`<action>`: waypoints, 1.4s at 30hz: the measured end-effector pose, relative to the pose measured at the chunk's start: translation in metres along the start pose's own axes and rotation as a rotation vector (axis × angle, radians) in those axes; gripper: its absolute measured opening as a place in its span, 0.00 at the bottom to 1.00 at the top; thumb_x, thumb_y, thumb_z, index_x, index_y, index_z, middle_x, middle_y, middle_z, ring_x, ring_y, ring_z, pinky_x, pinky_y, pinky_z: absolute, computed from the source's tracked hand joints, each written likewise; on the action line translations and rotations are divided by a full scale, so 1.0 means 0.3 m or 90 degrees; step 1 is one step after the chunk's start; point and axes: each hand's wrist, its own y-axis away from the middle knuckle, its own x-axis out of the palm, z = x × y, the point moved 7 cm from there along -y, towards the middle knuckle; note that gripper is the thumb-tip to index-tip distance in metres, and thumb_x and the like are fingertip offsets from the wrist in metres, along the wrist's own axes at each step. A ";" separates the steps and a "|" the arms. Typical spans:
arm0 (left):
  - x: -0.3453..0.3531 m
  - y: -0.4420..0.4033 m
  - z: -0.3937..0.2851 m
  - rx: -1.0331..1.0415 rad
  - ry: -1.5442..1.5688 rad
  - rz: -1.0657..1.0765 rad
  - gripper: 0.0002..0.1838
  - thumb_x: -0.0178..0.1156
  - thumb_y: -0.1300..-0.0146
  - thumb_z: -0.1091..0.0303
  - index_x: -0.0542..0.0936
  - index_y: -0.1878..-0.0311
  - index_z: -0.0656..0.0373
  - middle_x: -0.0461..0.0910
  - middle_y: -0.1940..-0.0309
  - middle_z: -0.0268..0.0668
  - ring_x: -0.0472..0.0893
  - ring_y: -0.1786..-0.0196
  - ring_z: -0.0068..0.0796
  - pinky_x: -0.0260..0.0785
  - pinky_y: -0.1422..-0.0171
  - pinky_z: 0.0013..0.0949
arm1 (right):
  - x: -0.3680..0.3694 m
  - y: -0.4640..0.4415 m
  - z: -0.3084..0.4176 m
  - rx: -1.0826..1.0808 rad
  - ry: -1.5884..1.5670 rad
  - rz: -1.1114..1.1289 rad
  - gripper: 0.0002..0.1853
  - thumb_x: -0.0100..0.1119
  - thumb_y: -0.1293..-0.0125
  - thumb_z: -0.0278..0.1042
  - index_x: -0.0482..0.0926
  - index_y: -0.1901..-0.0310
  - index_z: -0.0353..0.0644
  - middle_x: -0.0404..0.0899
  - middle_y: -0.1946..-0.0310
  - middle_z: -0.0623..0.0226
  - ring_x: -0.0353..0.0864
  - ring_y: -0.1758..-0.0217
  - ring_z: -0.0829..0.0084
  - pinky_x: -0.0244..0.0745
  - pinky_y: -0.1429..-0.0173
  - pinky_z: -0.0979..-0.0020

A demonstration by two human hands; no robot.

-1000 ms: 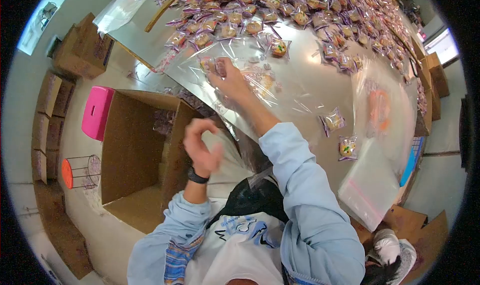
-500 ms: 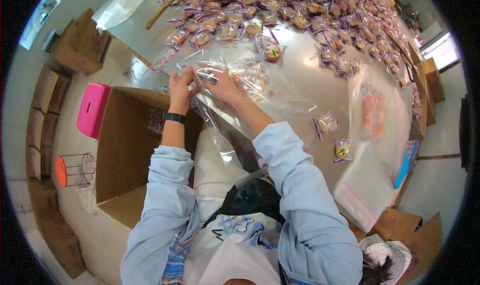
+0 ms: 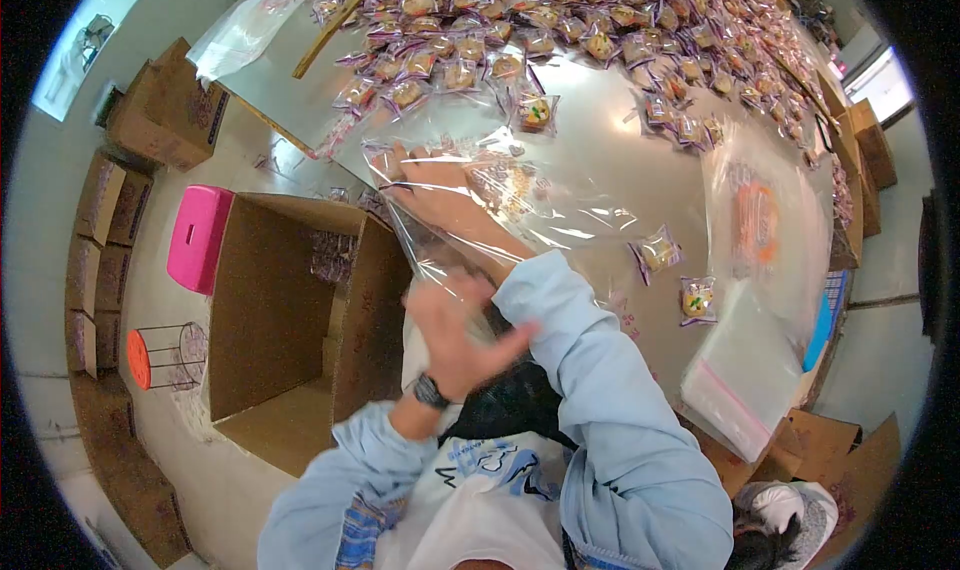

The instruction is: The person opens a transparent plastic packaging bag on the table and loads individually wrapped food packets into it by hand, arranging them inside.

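A large clear plastic bag (image 3: 570,205) with printing lies across the near edge of the metal table. My right hand (image 3: 435,185) is at its left end, the fingers bent around the film, with part of the hand seen through shiny plastic. My left hand (image 3: 455,335), wearing a dark watch, is in front of my body below the bag. It looks slightly blurred, thumb and fingers apart, and holds nothing. A small wrapped pastry (image 3: 536,113) rests just beyond the bag. Two more, one wrapped pastry (image 3: 656,254) and another packet (image 3: 698,298), lie to its right.
An open cardboard box (image 3: 270,315) stands at my left by a pink stool (image 3: 198,238). Many wrapped pastries (image 3: 600,45) cover the table's far side. Stacked clear bags (image 3: 735,370) lie at the right. A wooden stick (image 3: 340,25) is at the far left.
My left hand has let go of the bag and moved down and right towards my body, its fingers spreading. My right hand stays at the bag. The view has shifted slightly.
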 end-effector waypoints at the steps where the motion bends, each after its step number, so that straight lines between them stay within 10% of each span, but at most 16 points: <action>1: 0.031 0.063 -0.050 0.043 0.054 0.060 0.24 0.79 0.48 0.61 0.82 0.50 0.57 0.81 0.54 0.39 0.78 0.50 0.39 0.68 0.44 0.45 | -0.021 -0.016 0.007 0.015 -0.005 0.029 0.37 0.57 0.30 0.53 0.62 0.24 0.48 0.75 0.38 0.46 0.81 0.42 0.45 0.75 0.37 0.50; 3: 0.090 0.129 -0.093 0.065 0.139 0.137 0.15 0.77 0.51 0.67 0.83 0.61 0.55 0.80 0.69 0.33 0.80 0.59 0.35 0.70 0.57 0.37 | 0.019 0.011 -0.028 -0.052 -0.072 -0.122 0.31 0.55 0.29 0.55 0.69 0.30 0.47 0.78 0.41 0.46 0.81 0.43 0.46 0.75 0.37 0.50; 6: 0.181 0.161 -0.066 -0.026 0.117 0.235 0.17 0.73 0.50 0.73 0.81 0.56 0.63 0.82 0.61 0.45 0.80 0.57 0.46 0.73 0.54 0.46 | -0.081 0.029 -0.049 -0.025 -0.142 -0.187 0.28 0.54 0.28 0.58 0.77 0.38 0.43 0.80 0.45 0.44 0.80 0.43 0.46 0.74 0.38 0.51; 9: 0.286 0.126 0.053 -0.124 -0.149 0.352 0.32 0.66 0.41 0.60 0.73 0.38 0.70 0.63 0.28 0.58 0.59 0.23 0.63 0.51 0.21 0.62 | -0.126 0.021 -0.112 -0.015 -0.179 -0.105 0.30 0.55 0.29 0.60 0.79 0.39 0.41 0.81 0.47 0.43 0.78 0.40 0.44 0.72 0.34 0.52; 19: 0.620 0.165 0.043 -0.203 -0.322 0.683 0.38 0.56 0.36 0.38 0.70 0.25 0.43 0.63 0.23 0.46 0.52 0.19 0.62 0.39 0.31 0.89 | -0.166 0.154 -0.155 -0.176 -0.066 0.010 0.34 0.65 0.35 0.54 0.75 0.37 0.35 0.77 0.40 0.48 0.76 0.36 0.48 0.71 0.32 0.55; 25: 0.964 0.469 0.088 -0.393 0.498 0.245 0.34 0.51 0.30 0.39 0.73 0.30 0.52 0.77 0.35 0.44 0.72 0.30 0.48 0.61 0.26 0.53 | -0.108 0.208 -0.082 -0.195 -0.091 0.120 0.33 0.63 0.32 0.52 0.72 0.34 0.36 0.76 0.37 0.45 0.75 0.33 0.48 0.70 0.30 0.55; 30: 0.568 0.264 -0.161 0.038 -0.118 0.522 0.30 0.63 0.40 0.47 0.79 0.37 0.51 0.81 0.43 0.47 0.75 0.34 0.44 0.61 0.29 0.57 | -0.089 0.224 -0.095 -0.165 -0.143 0.130 0.35 0.59 0.28 0.54 0.68 0.27 0.41 0.73 0.33 0.44 0.74 0.31 0.48 0.68 0.28 0.55; 33: 0.251 0.277 -0.157 0.155 0.033 0.096 0.22 0.70 0.46 0.60 0.83 0.47 0.51 0.82 0.50 0.42 0.79 0.42 0.42 0.63 0.36 0.55 | -0.149 0.236 -0.098 -0.154 -0.296 0.116 0.41 0.64 0.32 0.55 0.64 0.24 0.42 0.69 0.28 0.48 0.70 0.28 0.48 0.64 0.24 0.56; 36: 0.098 0.112 -0.055 -0.121 -0.173 -0.119 0.12 0.69 0.46 0.69 0.84 0.57 0.53 0.82 0.57 0.35 0.82 0.52 0.37 0.67 0.42 0.50 | -0.132 0.206 -0.101 -0.268 -0.104 0.028 0.43 0.65 0.35 0.52 0.62 0.24 0.40 0.68 0.27 0.48 0.71 0.27 0.50 0.65 0.24 0.58; 39: 0.205 0.100 0.050 -0.074 -0.059 0.123 0.11 0.70 0.46 0.69 0.84 0.59 0.55 0.82 0.66 0.33 0.83 0.63 0.38 0.74 0.59 0.40 | -0.132 0.187 -0.069 -0.272 -0.099 0.060 0.43 0.68 0.40 0.53 0.66 0.25 0.47 0.65 0.24 0.54 0.69 0.26 0.48 0.64 0.24 0.56; 42: 0.154 0.041 0.014 -0.061 0.038 0.014 0.10 0.68 0.45 0.75 0.84 0.58 0.56 0.79 0.70 0.35 0.81 0.67 0.37 0.73 0.65 0.38 | -0.111 0.150 -0.068 -0.355 0.050 0.075 0.46 0.70 0.43 0.57 0.64 0.24 0.49 0.61 0.22 0.57 0.63 0.23 0.46 0.59 0.21 0.50</action>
